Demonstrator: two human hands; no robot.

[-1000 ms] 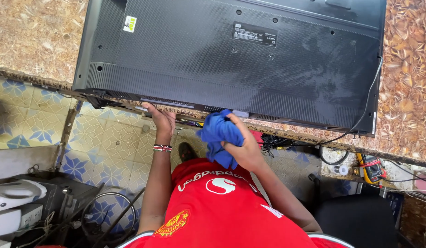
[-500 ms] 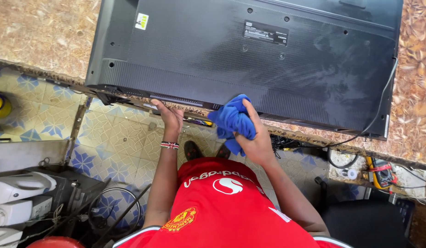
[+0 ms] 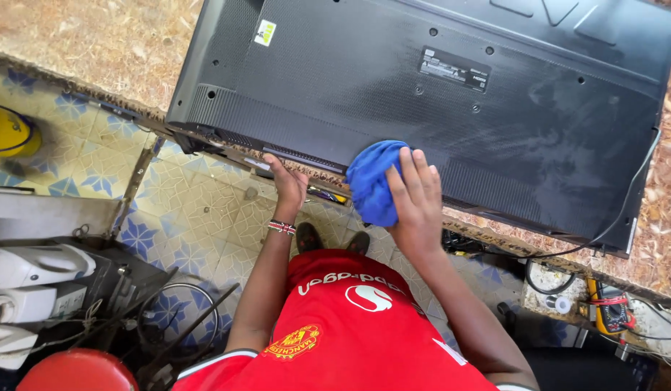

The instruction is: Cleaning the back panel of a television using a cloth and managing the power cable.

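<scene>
A large black flat-screen television point(image 3: 451, 108) lies face down on a speckled stone-patterned tabletop point(image 3: 103, 43), its back panel dusty. My right hand point(image 3: 415, 199) presses a bunched blue cloth point(image 3: 373, 181) against the television's near edge. My left hand point(image 3: 288, 185) grips that same lower edge just left of the cloth, a beaded bracelet on its wrist. A black cable point(image 3: 625, 210) runs off the television's right side.
Below the table edge is a blue-and-cream patterned tile floor point(image 3: 198, 217). A yellow container point(image 3: 9, 130) stands at far left. White appliances point(image 3: 31, 282) and loose wires crowd the lower left beside a red round stool point(image 3: 74, 371). A yellow multimeter point(image 3: 607, 311) lies at lower right.
The view has shifted, so the television sits further right in frame. My right hand with the cloth has moved up from below the edge onto the back panel. My left hand keeps its grip.
</scene>
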